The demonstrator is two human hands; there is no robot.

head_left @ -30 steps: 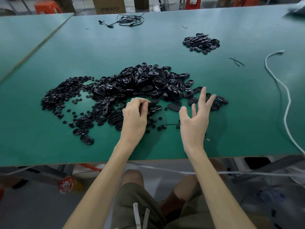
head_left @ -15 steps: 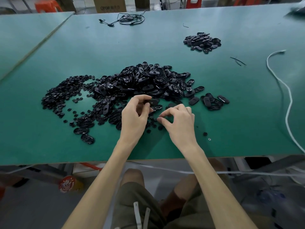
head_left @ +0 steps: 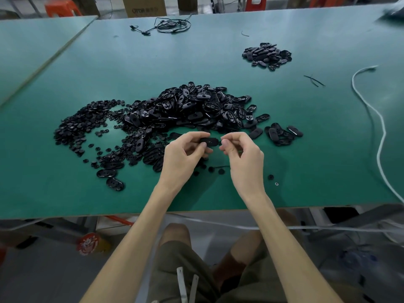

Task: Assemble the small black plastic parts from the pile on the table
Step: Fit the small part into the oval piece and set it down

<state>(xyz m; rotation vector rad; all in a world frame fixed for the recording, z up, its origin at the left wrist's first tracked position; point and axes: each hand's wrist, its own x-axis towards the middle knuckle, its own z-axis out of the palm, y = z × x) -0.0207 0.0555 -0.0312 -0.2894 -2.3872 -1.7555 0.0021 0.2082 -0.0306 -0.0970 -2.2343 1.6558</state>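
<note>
A big pile of black oval plastic parts (head_left: 196, 108) lies mid-table, with a spread of small round black parts (head_left: 80, 125) to its left. My left hand (head_left: 184, 157) pinches one black oval part (head_left: 209, 141) just above the table, in front of the pile. My right hand (head_left: 241, 154) is close beside it, thumb and forefinger pinched together at the oval part's right end. Whether a small piece sits between those fingertips is hidden.
A smaller heap of black parts (head_left: 266, 55) lies at the far right. A white cord (head_left: 380, 132) runs down the right side, and a black cable bundle (head_left: 170, 26) lies at the far edge. Loose small parts (head_left: 270, 177) dot the green table (head_left: 317, 162) near its front edge.
My right hand went from spread open over the pile to curled fingers, then came up to the oval part. My left hand lifted that part off the pile's front edge.
</note>
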